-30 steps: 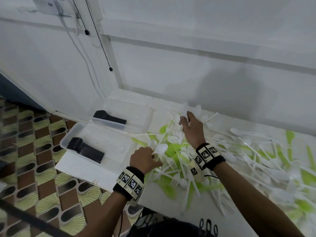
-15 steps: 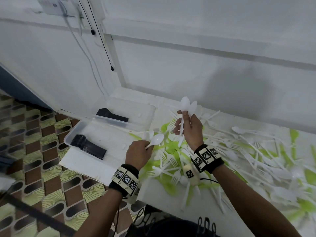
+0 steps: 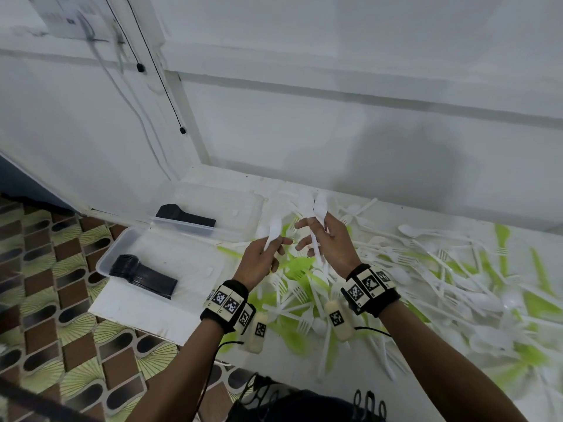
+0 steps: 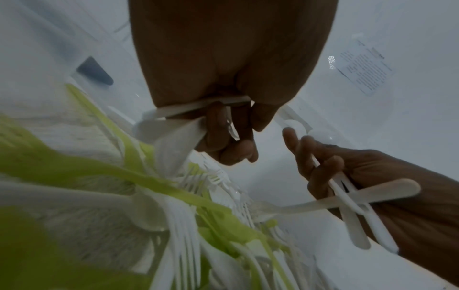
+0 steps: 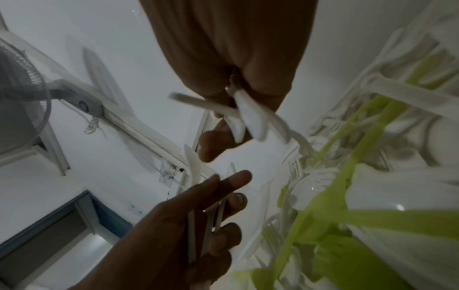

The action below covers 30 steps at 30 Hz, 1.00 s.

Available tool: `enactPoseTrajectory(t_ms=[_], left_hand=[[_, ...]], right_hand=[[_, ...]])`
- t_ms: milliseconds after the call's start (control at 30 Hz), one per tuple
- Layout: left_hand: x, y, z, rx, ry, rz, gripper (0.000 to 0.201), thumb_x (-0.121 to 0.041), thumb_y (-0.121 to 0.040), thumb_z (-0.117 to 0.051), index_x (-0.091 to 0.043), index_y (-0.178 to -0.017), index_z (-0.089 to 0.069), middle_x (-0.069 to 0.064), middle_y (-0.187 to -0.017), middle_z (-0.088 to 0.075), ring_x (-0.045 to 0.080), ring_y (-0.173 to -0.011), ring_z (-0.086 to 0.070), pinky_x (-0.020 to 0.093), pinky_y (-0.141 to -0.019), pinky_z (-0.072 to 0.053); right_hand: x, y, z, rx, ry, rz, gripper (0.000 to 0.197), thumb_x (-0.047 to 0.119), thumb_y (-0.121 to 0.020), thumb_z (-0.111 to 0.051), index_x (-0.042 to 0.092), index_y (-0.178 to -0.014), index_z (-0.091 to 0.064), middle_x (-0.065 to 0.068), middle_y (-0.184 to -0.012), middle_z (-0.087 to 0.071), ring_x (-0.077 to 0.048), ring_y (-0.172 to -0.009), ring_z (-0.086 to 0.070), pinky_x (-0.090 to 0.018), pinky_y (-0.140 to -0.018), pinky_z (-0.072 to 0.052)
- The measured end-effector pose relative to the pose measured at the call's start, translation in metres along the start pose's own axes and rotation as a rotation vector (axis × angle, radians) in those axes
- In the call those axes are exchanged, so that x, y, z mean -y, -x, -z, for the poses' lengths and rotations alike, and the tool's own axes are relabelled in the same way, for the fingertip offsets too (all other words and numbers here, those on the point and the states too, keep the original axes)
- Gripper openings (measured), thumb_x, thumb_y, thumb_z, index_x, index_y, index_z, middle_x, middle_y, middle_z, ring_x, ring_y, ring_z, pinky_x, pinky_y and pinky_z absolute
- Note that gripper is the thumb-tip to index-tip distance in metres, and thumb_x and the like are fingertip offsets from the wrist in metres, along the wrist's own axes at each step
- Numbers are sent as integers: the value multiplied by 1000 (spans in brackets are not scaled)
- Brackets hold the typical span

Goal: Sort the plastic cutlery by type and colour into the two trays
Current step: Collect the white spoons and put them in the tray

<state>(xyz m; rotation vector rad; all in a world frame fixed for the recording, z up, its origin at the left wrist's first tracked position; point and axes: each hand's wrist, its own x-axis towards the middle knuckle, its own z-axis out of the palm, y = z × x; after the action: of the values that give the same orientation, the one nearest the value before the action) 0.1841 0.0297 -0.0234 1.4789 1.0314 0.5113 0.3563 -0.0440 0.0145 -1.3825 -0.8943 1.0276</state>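
Note:
My left hand [image 3: 268, 249] pinches white spoons [image 3: 273, 228], bowls pointing up, just right of the trays. My right hand [image 3: 320, 239] grips a small bundle of white spoons [image 3: 316, 208], index finger stretched toward the left hand. The two hands are a few centimetres apart above the mixed pile of white and green cutlery [image 3: 426, 269]. The near tray [image 3: 189, 254] holds a stack of black cutlery [image 3: 143, 275]; the far tray [image 3: 240, 208] holds another black stack [image 3: 185, 216]. In the left wrist view my fingers [image 4: 223, 141] curl round the handles; the right hand's bundle [image 4: 347, 196] is crossed.
The pile spreads across the white table to the right edge of the head view. A white wall runs close behind the table, with hanging cables [image 3: 158, 71]. A patterned floor [image 3: 61, 330] lies to the left, below the table edge. A fan [image 5: 22, 98] stands off to one side.
Both hands have lifted off the pile with their spoons. The left hand rose and moved right toward the right hand, which came up and slightly toward me.

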Motion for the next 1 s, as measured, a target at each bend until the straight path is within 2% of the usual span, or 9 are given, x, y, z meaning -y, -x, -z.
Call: enactPoseTrajectory(t_ms=[100,167,200,300,367,467,567,733,1000], left_hand=[[1,-11,-4,0,-61,15,36,-31,-108,-46,-13,-102,-76,0,-86,-60,16,-53,-49,15,-46,-34],[2,-17,-8,4,-83,8,35,-30,-108,-47,-13,-99,-77,2,-85,-61,15,-51,-49,14,-46,-35],[2,-20,-10,5,-88,2,35,-29,-108,-48,-12,-98,-77,2,-85,-61,15,-50,-49,14,-46,-35],[0,-26,-16,12,-115,-26,35,-29,-107,-48,-12,-97,-77,2,-83,-61,15,-49,-50,14,-45,-36],[-2,-32,-20,15,-126,-40,34,-28,-107,-48,-13,-98,-77,1,-82,-60,16,-49,-51,15,-46,-35],[-3,-40,-24,-1,-226,-82,24,-22,-103,-54,-16,-100,-78,-4,-80,-64,12,-55,-56,23,-56,-43],[0,-47,-27,-16,-555,-218,14,-25,-94,-68,-21,-103,-78,-5,-85,-69,18,-87,-66,29,-75,-45],[2,-51,-33,33,-852,-233,31,-45,-84,-75,-22,-106,-73,0,-101,-63,23,-97,-63,35,-78,-47],[-2,-54,-28,105,-1060,-151,38,-37,-94,-65,-19,-127,-67,5,-122,-59,25,-117,-58,32,-86,-43]], right_hand=[[-1,11,-3,-39,-10,-12,22,23,-108,-49,27,-126,-61,-3,-116,-74,-36,-77,-75,-31,-53,-50],[-1,19,-3,-98,24,-17,32,23,-107,-51,52,-114,-63,-6,-116,-73,-35,-69,-74,-27,-46,-43],[-2,21,-2,-132,32,-28,35,23,-106,-52,56,-107,-65,-10,-115,-73,-35,-66,-74,-27,-45,-40],[-10,25,3,-205,0,-72,18,26,-106,-54,34,-116,-66,-6,-111,-75,-33,-63,-72,-25,-44,-37],[-15,24,9,-226,0,-90,17,28,-106,-52,21,-111,-67,-5,-110,-74,-30,-63,-71,-24,-44,-33],[-17,26,17,-216,55,-99,26,24,-108,-46,22,-111,-71,-7,-104,-71,-28,-62,-71,-23,-44,-33],[-16,30,26,-210,61,-122,31,21,-109,-41,24,-115,-71,-5,-106,-69,-29,-66,-73,-24,-45,-34],[-17,44,33,-149,-21,-105,35,13,-111,-34,18,-129,-63,-2,-120,-68,-31,-88,-76,-33,-55,-55],[-33,48,46,-220,88,-110,43,1,-104,-31,17,-109,-71,-8,-103,-69,-23,-58,-65,-24,-43,-26]])
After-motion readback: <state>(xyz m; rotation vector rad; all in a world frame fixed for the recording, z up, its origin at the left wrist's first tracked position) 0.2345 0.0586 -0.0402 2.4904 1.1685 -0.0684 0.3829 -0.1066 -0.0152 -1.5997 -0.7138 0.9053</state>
